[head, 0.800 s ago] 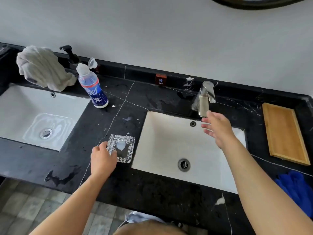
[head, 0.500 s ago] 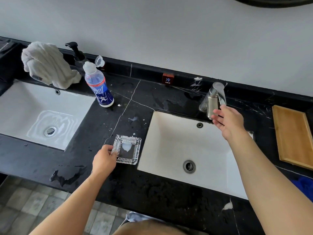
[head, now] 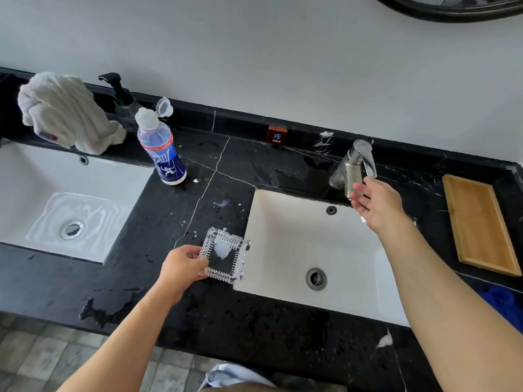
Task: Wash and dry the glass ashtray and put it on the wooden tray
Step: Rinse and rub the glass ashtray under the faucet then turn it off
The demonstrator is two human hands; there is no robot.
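Note:
A square cut-glass ashtray (head: 226, 254) with a white blob of soap in its bowl sits at the left rim of the right sink (head: 294, 244). My left hand (head: 182, 268) pinches its left edge. My right hand (head: 373, 203) is open, fingers spread, right under the lever of the steel tap (head: 355, 168) and touching the spout; no water runs. The wooden tray (head: 478, 224) lies bare on the black counter at the far right.
A clear bottle with a blue label (head: 161, 149) stands open between the sinks. A white towel (head: 63, 113) lies heaped behind the left sink (head: 36, 190), beside a black pump dispenser (head: 120, 97). A blue cloth (head: 502, 305) lies at the right edge.
My right hand rose from below the spout up to the tap lever. My left hand closed on the ashtray's left edge and shifted it slightly toward the right sink.

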